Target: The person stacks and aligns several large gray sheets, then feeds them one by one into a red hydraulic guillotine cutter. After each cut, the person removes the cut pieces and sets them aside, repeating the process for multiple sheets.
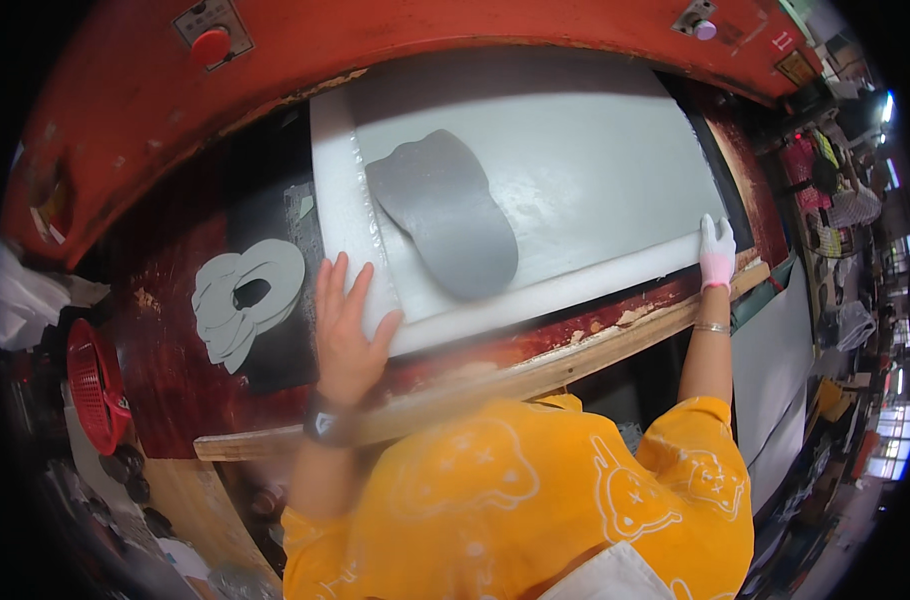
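A large pale sheet (pixel 615 180) with thick white edges lies on the dark red tabletop (pixel 175 370), in front of the person and under a red machine beam (pixel 375 30). Its long axis goes from left to right, and in this wide view its right end sits a little higher than its left end. On the left part of the sheet lies a flat grey piece (pixel 455 215). Its long axis is slanted: the wavy end points to the far left, and the smooth rounded end points toward the person and slightly to the right. The left hand (pixel 347 335) is bare and rests at the near left corner of the sheet; its grip is open, with the fingers spread and pointing away from the body. The right hand (pixel 717 255), in a white and pink glove, is placed on the near right corner, fingers pointing forward; I cannot tell if its grip pinches the edge. To the left of the sheet, a pile of pale cut pieces (pixel 283 270) lies apart, and a wooden strip (pixel 515 385) runs along the near side.
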`<state>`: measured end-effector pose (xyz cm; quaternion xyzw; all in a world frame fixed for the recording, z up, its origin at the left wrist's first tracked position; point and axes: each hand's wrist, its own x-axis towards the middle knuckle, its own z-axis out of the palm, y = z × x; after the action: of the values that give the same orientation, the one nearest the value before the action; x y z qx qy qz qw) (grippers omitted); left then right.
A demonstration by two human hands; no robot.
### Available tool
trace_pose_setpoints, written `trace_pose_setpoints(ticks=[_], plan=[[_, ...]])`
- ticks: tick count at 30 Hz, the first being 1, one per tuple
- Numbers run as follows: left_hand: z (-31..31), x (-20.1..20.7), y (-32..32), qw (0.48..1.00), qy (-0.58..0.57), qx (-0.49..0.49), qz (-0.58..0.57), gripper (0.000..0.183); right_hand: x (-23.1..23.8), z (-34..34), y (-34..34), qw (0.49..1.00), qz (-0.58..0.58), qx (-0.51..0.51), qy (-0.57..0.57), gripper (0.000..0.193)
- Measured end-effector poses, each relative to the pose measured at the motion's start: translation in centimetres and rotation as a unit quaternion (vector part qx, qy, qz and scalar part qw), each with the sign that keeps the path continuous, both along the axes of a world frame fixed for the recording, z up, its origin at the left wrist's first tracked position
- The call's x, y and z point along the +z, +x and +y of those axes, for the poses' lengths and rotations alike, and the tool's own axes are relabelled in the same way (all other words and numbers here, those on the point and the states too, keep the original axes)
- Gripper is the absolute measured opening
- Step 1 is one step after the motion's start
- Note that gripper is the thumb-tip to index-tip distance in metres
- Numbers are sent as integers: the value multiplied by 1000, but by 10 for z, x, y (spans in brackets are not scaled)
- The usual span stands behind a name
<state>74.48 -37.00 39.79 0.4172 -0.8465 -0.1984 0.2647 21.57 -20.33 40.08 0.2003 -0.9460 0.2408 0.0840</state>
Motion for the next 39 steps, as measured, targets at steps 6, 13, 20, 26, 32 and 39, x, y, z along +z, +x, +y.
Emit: trace_pose_setpoints(ticks=[6, 13, 20, 26, 32, 39], plan=[[-2, -4, -3, 1000, -10, 6, 17, 45, -31, 5, -15, 996, 43, -36, -74, 66], [3, -3, -4, 997, 12, 54, 60, 42, -32, 2, -20, 994, 61, -25, -83, 63], [3, -6, -6, 986, 46, 81, 138, 33, -33, -4, -18, 993, 60, -44, -90, 62], [2, -13, -5, 986, 37, 90, 134, 29, -27, -11, -18, 996, 58, -52, -54, 62], [3, -8, -5, 994, 8, 68, 86, 30, -29, -5, -22, 998, 34, -38, -39, 65], [4, 10, -7, 993, -103, 58, 22, 30, 57, -54, 67, 971, 225, -12, 78, 64]])
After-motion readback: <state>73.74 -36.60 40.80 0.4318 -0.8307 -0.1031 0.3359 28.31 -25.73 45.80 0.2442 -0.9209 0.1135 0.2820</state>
